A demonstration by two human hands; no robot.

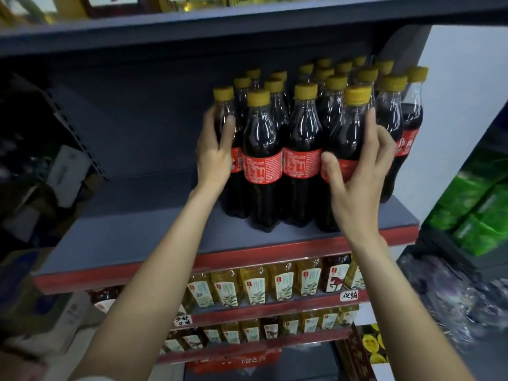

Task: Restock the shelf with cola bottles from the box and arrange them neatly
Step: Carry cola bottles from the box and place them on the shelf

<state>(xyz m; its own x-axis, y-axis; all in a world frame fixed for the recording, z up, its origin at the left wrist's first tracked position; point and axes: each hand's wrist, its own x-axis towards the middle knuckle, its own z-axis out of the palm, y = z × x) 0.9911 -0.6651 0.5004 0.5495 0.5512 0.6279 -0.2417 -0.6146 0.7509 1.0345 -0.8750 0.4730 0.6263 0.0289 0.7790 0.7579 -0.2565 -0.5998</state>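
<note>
From the head view, the cola bottles stand upright, long axes vertical and yellow caps up, packed in rows on the right part of the grey shelf with its red front edge. The left hand reaches up with fingers curled round the leftmost front bottle, while the right hand grips the front right bottle, thumb on its red label. The bottles are clear plastic, dark-filled, red-labelled.
</note>
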